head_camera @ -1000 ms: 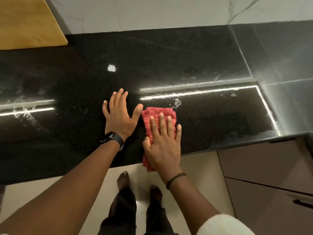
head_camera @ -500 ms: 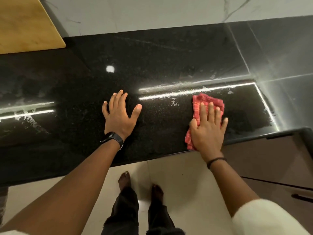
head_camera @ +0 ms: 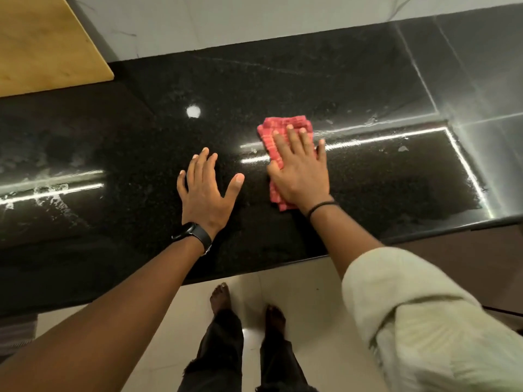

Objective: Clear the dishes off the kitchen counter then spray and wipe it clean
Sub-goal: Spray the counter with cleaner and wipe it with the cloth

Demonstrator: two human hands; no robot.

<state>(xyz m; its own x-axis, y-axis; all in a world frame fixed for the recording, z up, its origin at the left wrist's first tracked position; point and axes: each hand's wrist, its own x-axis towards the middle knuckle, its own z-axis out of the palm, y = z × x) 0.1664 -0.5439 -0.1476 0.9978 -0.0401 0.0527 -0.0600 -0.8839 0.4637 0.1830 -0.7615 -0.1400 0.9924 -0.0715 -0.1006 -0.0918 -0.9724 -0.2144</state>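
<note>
Single view, head-worn, wide-angle. Faces forward and steeply down, close over the black counter (head_camera: 339, 80), which fills the middle band of the frame; its front edge runs tilted, higher at the right. Pale wall (head_camera: 226, 18) along the top edge. Floor tiles (head_camera: 305, 290) and the person's own feet (head_camera: 220, 297) at lower centre. Forearms (head_camera: 127, 306) enter from both lower corners.
</note>
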